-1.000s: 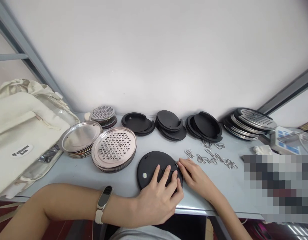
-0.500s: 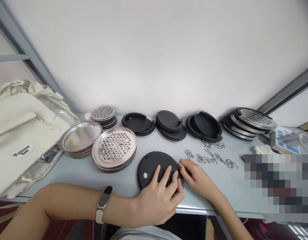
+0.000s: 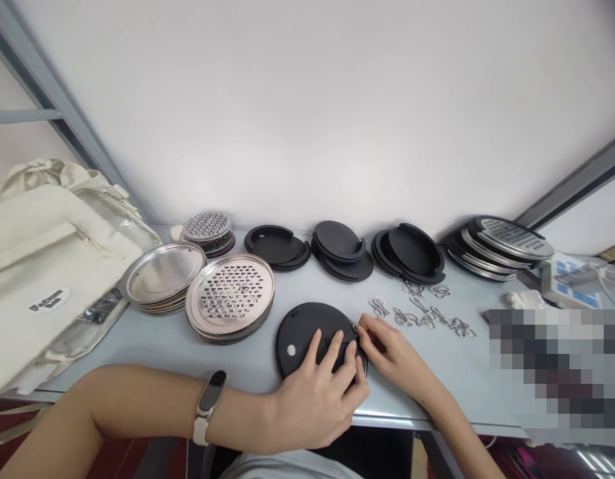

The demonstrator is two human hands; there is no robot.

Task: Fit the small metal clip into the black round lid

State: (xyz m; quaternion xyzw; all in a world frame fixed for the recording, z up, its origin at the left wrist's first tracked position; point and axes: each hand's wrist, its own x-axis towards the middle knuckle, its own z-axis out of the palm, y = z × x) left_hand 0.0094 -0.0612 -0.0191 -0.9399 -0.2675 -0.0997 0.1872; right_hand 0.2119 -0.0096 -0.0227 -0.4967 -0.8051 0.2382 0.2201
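Note:
A black round disc (image 3: 302,329) with a small white dot lies flat near the table's front edge. My left hand (image 3: 317,399) rests on its near right part, fingers stretched over it and pressing it down. My right hand (image 3: 394,356) is at the disc's right rim, its fingertips pinched on a small metal wire clip (image 3: 356,327) held against the edge. Loose wire clips (image 3: 421,313) lie scattered just beyond my right hand.
Stacks of black discs (image 3: 337,249) line the back of the table. Perforated metal plates (image 3: 230,296) and plain metal plates (image 3: 160,276) are stacked at left, more metal-and-black discs (image 3: 501,243) at back right. A cream bag (image 3: 48,266) fills the left end.
Almost nothing has moved; my hands stay on the disc, with the right fingertips shifting slightly at its rim.

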